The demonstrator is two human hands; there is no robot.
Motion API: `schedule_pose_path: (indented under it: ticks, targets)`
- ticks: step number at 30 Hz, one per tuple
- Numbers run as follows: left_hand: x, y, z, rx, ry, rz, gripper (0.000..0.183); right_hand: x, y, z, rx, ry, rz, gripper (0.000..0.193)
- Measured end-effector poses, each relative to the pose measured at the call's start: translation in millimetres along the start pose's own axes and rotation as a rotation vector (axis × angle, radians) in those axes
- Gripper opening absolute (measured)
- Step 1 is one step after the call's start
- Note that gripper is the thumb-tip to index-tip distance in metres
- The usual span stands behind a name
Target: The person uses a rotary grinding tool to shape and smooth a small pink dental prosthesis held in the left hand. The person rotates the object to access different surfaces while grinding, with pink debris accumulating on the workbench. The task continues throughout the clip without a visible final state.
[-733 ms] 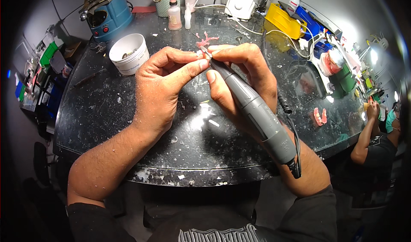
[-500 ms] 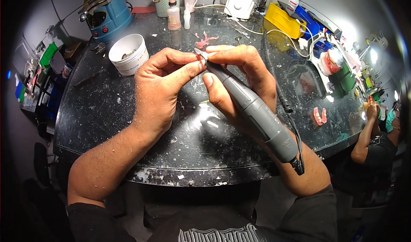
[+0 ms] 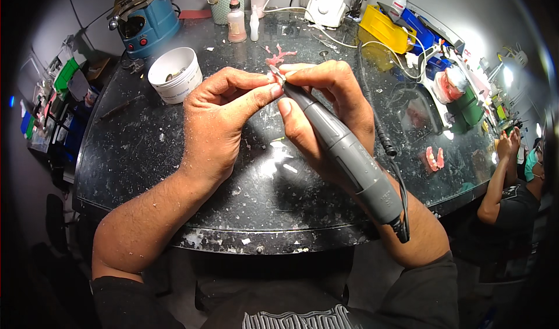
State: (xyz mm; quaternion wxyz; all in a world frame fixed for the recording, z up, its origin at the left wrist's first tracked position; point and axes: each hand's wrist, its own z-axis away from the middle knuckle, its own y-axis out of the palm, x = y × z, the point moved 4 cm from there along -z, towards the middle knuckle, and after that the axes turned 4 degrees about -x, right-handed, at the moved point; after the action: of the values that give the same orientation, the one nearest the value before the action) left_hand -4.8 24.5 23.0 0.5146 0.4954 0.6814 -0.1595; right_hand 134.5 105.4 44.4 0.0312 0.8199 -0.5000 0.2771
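My right hand (image 3: 332,105) is wrapped round a dark grey rotary handpiece (image 3: 346,151), which slants from lower right up to its tip between my hands. A coiled black cord hangs by its rear end. My left hand (image 3: 216,110) pinches thumb against forefinger right at the handpiece's tip. Something small and pale shows at those fingertips, mostly hidden, and I cannot make out its kind. The fingertips of both hands nearly meet there. Just beyond them, a branching scrap of pink material (image 3: 280,55) lies on the black speckled table (image 3: 244,204).
A white tub (image 3: 174,75) stands left of my hands, with a blue machine (image 3: 148,29) behind it. Bottles (image 3: 236,23), a white control box (image 3: 325,10) and a yellow bin (image 3: 381,29) line the back. Pink denture pieces (image 3: 434,159) lie right. Another person (image 3: 503,180) sits far right.
The handpiece has tilted slightly, its rear end shifting a little left and down. My left hand barely moves. At the far right, the other person has raised their hands.
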Motion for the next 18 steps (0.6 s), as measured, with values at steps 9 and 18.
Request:
schedule_pose_path:
  ticks: [9,18]
  targets:
    - [1,-2,-2,-0.015,0.015,0.037,0.007,-3,1,-3,-0.114,0.026,-0.183,0.027]
    - [-3,5,-3,0.008,0.084,0.019,0.01,-5,-8,-3,-0.179,-0.015,-0.025,0.027]
